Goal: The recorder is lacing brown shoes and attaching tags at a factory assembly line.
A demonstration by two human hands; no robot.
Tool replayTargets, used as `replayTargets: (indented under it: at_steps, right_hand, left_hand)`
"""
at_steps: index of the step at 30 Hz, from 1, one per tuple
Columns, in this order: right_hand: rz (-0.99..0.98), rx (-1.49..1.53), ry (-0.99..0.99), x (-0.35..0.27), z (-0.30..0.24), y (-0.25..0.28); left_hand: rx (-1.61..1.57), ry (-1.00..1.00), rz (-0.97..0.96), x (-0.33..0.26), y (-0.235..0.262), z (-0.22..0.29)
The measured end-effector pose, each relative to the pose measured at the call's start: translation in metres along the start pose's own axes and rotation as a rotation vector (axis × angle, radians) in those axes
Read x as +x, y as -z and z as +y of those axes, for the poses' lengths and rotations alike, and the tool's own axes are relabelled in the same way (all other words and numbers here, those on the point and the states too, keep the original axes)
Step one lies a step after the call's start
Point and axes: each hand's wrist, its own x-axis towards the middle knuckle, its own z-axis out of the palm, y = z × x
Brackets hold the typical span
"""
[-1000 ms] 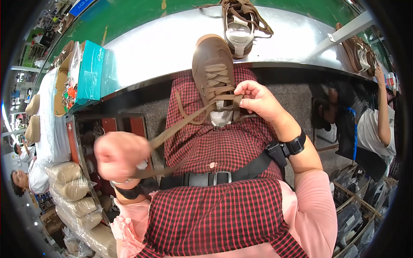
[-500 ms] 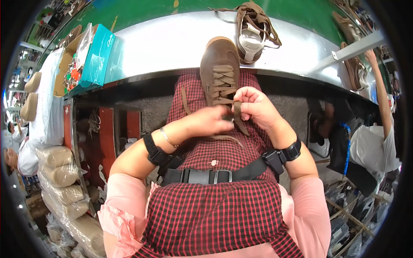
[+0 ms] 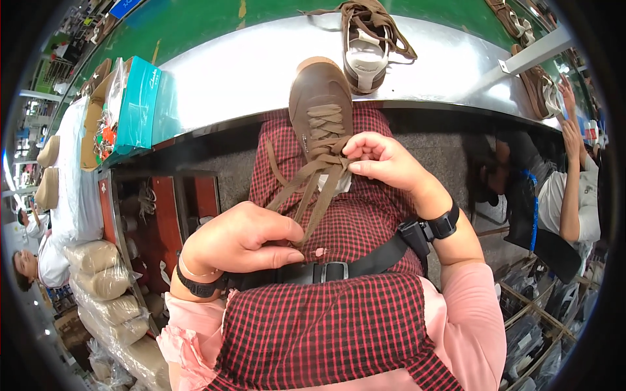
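A brown lace-up shoe [image 3: 319, 88] rests across my lap, its toe up against the metal table's edge. Brown shoelace [image 3: 325, 120] criss-crosses its front, and long loose strands trail from the top of the lacing. My left hand [image 3: 251, 238] pinches the end of strands drawn taut toward my waist. At the shoe's opening, my right hand [image 3: 381, 159] grips the lace between thumb and fingers, beside a bunched crossing of strands. Part of a white piece shows in the opening, beneath the laces.
On the metal table [image 3: 235, 72] stands another brown and white shoe [image 3: 368, 55] with loose laces. A teal box [image 3: 137, 107] holding small items is at the left. Wrapped beige bundles [image 3: 104, 287] are stacked lower left. At right, a co-worker's arm [image 3: 570, 176] reaches near more shoes [image 3: 538, 94].
My left hand has moved down and left, away from the shoe, pulling lace strands taut toward me. My right hand has stayed near the lacing, where the strands now bunch together.
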Motion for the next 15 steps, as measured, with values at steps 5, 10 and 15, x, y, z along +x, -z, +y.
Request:
replayTargets:
  at_steps: [5, 10, 15]
  right_hand:
    - [-0.047, -0.309, 0.111, -0.010, -0.018, -0.018]
    - [-0.032, -0.769, 0.333, -0.008, -0.016, -0.026]
    - [0.256, 0.088, 0.035, -0.007, 0.010, 0.012]
  left_hand:
    - [0.372, 0.082, 0.019, 0.009, -0.019, -0.041]
    - [0.247, 0.059, -0.110, 0.009, -0.014, -0.056]
    - [-0.115, -0.313, -0.108, -0.017, 0.019, -0.019]
